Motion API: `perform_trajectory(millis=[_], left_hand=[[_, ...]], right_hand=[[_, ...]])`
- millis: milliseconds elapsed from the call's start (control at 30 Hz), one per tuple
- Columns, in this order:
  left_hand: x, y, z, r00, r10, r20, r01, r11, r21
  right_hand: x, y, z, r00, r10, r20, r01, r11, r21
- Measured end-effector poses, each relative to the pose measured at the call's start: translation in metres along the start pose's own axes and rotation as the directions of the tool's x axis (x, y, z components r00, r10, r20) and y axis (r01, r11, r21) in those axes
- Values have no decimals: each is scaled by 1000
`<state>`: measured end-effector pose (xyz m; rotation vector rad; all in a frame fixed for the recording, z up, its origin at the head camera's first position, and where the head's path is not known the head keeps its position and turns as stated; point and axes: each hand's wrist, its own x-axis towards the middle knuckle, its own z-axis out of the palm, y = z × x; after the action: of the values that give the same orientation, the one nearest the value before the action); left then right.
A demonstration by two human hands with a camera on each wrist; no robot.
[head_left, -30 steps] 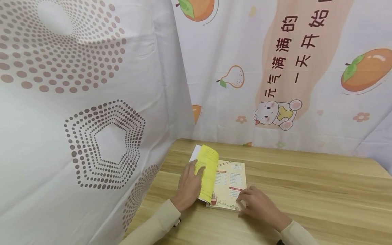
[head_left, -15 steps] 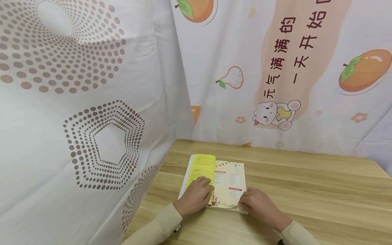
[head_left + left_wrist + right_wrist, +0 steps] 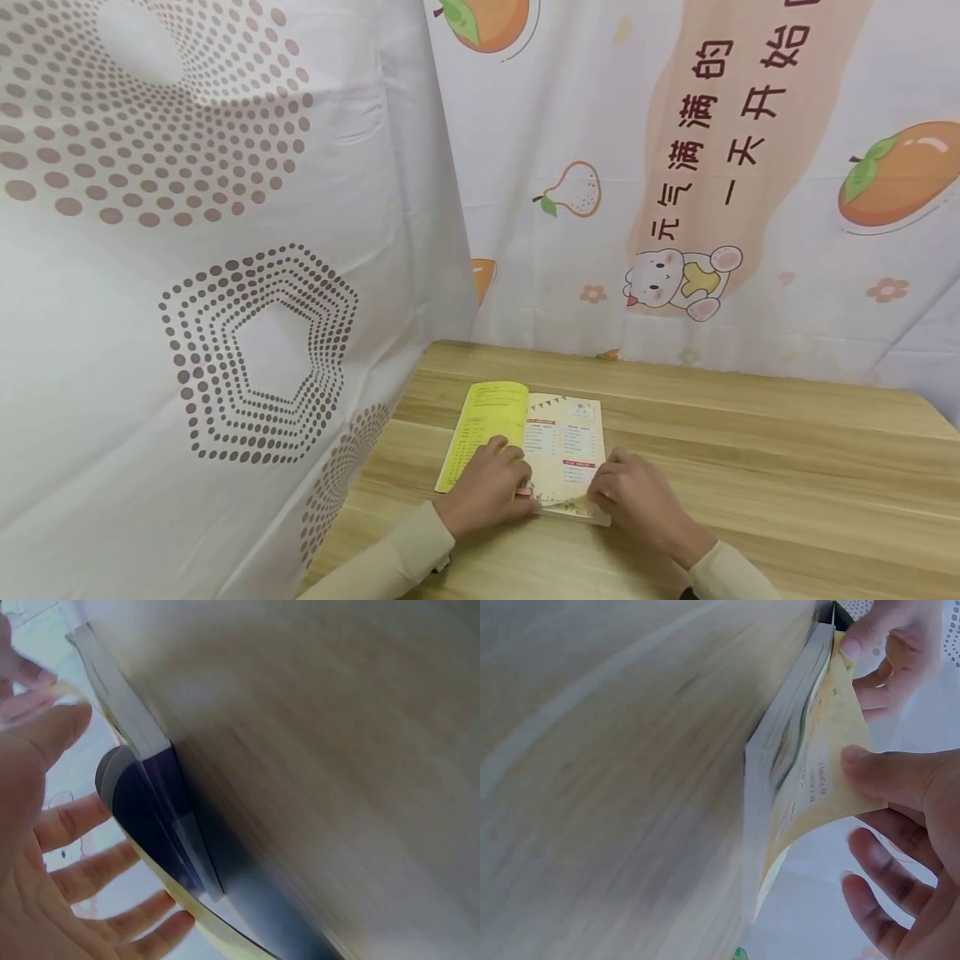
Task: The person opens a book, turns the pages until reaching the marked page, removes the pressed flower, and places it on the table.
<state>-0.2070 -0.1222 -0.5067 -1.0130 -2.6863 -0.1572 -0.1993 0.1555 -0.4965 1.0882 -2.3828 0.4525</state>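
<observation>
Head view: book (image 3: pixel 562 454) partly behind left hand (image 3: pixel 491 487).

In the head view, a thick paperback book (image 3: pixel 543 454) is lying open at the lower middle of the frame. A bright yellow page (image 3: pixel 487 410) is spreading on its left; a cream page (image 3: pixel 558 454) is facing it, showing bunting, red headings and small print. At the right wrist frame's centre, a printed leaf (image 3: pixel 829 750) is bending up off the white page block (image 3: pixel 759 802).
</observation>
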Motion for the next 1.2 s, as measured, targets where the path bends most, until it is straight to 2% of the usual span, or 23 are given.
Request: perform_trajectory(millis=[167,300,433,567,667,733,833,933,1000,1033,1100,1200], left_hand=[[1,3,0,1000,-28,-3,28,1000,-5],[2,4,-1,999,-35,-28,34,999,-20],[3,3,0,997,-38,-64,37,999,-22],[6,1,-2,989,-92,-116,92,996,-5],[7,-1,-8,969,-182,-166,177,983,-42],[7,-3,-12,948,-248,-200,233,968,-92],[7,-8,-17,913,-314,-261,282,947,-154],[6,-13,-17,878,-339,-337,292,939,-183],[6,-17,-17,867,-330,-374,281,943,-181],[6,-19,-17,867,-317,-384,272,947,-169],[5,-22,-17,882,-274,-382,242,961,-132],[5,-24,-17,925,-186,-332,182,982,-45]], right_hand=[[3,0,1,998,21,-51,-20,999,27],[3,-1,1,993,86,-77,-82,995,53],[3,-2,0,979,162,-123,-156,986,57],[2,-2,0,974,190,-124,-184,981,55],[1,-2,2,984,163,-67,-162,986,23],[0,-2,4,990,142,-12,-142,990,7],[-3,-2,7,991,116,64,-117,993,15],[-6,0,9,990,84,113,-89,995,38],[-8,1,11,989,60,132,-68,996,53],[-9,1,11,989,49,141,-58,997,59],[-10,1,11,987,35,154,-46,997,69],[-9,2,10,985,28,173,-42,996,79]])
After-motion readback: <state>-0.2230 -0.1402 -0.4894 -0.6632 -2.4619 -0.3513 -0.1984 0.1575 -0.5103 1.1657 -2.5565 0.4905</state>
